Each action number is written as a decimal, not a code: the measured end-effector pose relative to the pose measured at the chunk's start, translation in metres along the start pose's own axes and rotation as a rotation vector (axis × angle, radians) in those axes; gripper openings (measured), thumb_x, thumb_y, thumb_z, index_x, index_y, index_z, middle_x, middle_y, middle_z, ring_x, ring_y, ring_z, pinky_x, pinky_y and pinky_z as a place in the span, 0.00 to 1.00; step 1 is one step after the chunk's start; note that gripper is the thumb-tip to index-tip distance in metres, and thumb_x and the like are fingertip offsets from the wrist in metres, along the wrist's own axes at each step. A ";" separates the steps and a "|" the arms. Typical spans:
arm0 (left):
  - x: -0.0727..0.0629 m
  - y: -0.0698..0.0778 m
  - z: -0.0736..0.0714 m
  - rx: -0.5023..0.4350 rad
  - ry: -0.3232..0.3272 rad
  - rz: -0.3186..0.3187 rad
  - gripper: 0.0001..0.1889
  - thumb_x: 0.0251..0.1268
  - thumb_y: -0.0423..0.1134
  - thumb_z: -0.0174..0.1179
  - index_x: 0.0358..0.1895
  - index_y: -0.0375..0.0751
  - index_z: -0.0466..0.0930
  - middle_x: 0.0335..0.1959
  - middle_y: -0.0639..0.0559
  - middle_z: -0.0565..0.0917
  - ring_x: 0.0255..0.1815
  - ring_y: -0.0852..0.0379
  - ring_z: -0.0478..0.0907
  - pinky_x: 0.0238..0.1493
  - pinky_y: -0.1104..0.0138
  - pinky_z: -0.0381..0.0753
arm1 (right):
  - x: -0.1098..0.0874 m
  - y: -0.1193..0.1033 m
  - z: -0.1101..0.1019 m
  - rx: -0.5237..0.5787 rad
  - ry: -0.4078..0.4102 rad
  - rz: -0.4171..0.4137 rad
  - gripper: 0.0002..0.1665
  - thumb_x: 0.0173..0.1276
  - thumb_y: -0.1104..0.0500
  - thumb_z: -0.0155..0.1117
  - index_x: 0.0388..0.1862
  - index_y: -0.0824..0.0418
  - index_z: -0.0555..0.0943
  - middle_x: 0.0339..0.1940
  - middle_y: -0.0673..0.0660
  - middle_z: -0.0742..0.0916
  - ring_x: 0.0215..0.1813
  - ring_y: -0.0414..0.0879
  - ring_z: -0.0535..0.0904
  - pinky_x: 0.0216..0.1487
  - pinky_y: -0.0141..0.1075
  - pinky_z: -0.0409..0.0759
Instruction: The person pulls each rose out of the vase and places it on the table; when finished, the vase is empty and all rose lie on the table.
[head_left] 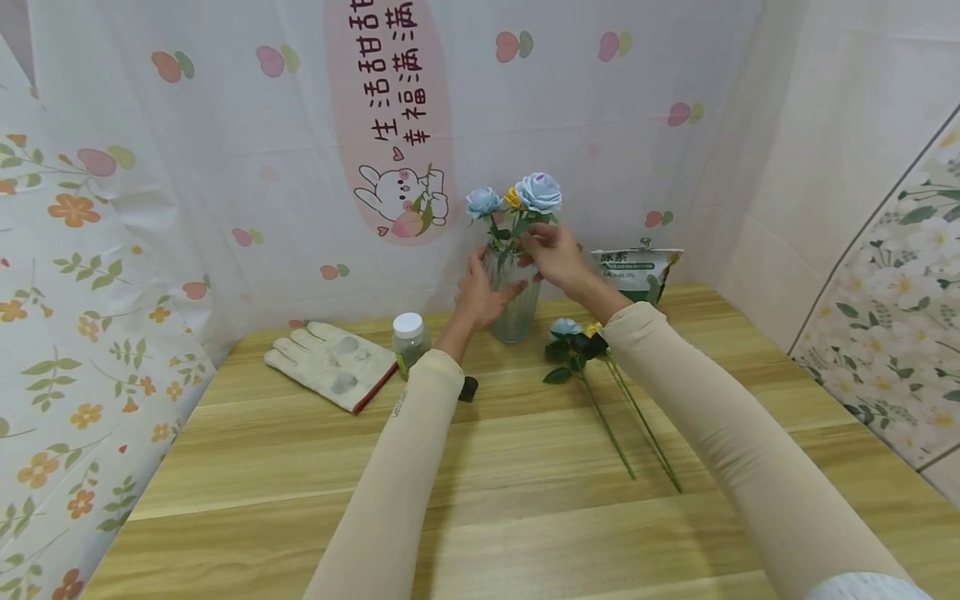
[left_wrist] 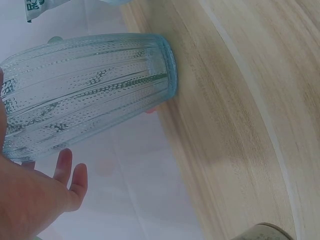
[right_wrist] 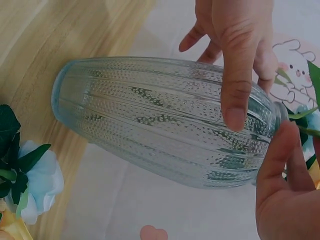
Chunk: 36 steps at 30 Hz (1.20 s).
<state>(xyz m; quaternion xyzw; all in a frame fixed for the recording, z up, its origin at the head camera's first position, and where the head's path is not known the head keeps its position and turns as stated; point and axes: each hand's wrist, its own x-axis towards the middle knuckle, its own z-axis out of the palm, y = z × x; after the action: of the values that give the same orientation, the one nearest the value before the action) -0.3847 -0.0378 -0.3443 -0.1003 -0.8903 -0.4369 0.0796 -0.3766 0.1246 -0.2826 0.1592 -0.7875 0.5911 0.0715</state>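
Note:
A ribbed clear glass vase (head_left: 516,321) stands upright near the table's back edge. My left hand (head_left: 480,293) holds its upper part, with the thumb across the front in the right wrist view and fingers at the far side. At the vase's mouth, my right hand (head_left: 557,257) pinches the green stem of a rose, its fingertips by the rim (right_wrist: 281,117). Out of the vase rise a larger pale blue rose (head_left: 538,192), a smaller blue rose (head_left: 483,202) and a yellow flower (head_left: 512,197). Which bloom the pinched stem bears is hard to tell.
A blue rose (head_left: 564,327) and a yellow one (head_left: 592,329) lie right of the vase, stems toward me. To the left are a white-lidded jar (head_left: 409,343), a work glove (head_left: 330,362) and a small black object (head_left: 468,388). A clipped bag (head_left: 636,271) stands back right.

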 end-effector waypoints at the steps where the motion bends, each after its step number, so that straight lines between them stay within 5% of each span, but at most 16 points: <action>1: 0.000 0.000 0.000 -0.004 0.000 0.001 0.49 0.62 0.62 0.64 0.76 0.53 0.41 0.78 0.42 0.56 0.74 0.34 0.53 0.69 0.39 0.52 | 0.000 0.000 0.000 0.002 -0.008 0.006 0.20 0.79 0.56 0.52 0.62 0.66 0.77 0.56 0.67 0.83 0.37 0.44 0.85 0.23 0.34 0.79; 6: 0.001 0.000 0.000 -0.007 0.006 0.000 0.49 0.61 0.61 0.65 0.76 0.52 0.43 0.77 0.43 0.56 0.74 0.34 0.53 0.69 0.38 0.53 | 0.001 0.001 0.000 -0.003 -0.033 0.046 0.19 0.77 0.58 0.57 0.60 0.67 0.79 0.59 0.65 0.83 0.35 0.39 0.84 0.24 0.32 0.78; 13: 0.004 0.003 -0.001 0.046 0.008 -0.024 0.50 0.60 0.64 0.64 0.77 0.52 0.43 0.78 0.45 0.57 0.74 0.35 0.55 0.69 0.40 0.56 | 0.004 0.002 0.005 -0.055 -0.031 0.053 0.18 0.68 0.60 0.68 0.54 0.66 0.82 0.56 0.61 0.84 0.42 0.48 0.82 0.30 0.34 0.79; 24: 0.000 0.002 0.002 0.008 0.019 -0.001 0.48 0.60 0.61 0.66 0.75 0.52 0.45 0.77 0.43 0.58 0.74 0.34 0.54 0.69 0.38 0.53 | 0.005 0.003 0.016 -0.080 0.117 0.098 0.18 0.65 0.56 0.72 0.49 0.65 0.82 0.49 0.61 0.85 0.35 0.46 0.81 0.27 0.32 0.76; 30: -0.001 0.003 0.003 0.001 0.017 -0.009 0.51 0.60 0.63 0.65 0.77 0.49 0.44 0.77 0.42 0.57 0.74 0.36 0.54 0.69 0.39 0.53 | 0.000 0.000 0.013 0.003 0.225 -0.101 0.12 0.66 0.66 0.68 0.45 0.74 0.83 0.41 0.64 0.88 0.29 0.39 0.81 0.24 0.29 0.74; 36: -0.002 0.003 0.002 -0.008 0.018 -0.032 0.51 0.61 0.63 0.65 0.78 0.50 0.43 0.78 0.44 0.56 0.76 0.38 0.53 0.70 0.41 0.53 | -0.002 -0.011 0.001 0.074 0.356 -0.193 0.17 0.66 0.59 0.71 0.48 0.70 0.86 0.46 0.65 0.88 0.33 0.36 0.83 0.21 0.30 0.78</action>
<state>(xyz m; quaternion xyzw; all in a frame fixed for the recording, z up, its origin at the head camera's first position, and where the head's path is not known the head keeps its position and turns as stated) -0.3819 -0.0344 -0.3434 -0.0826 -0.8892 -0.4427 0.0801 -0.3712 0.1215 -0.2730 0.1295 -0.7212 0.6289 0.2600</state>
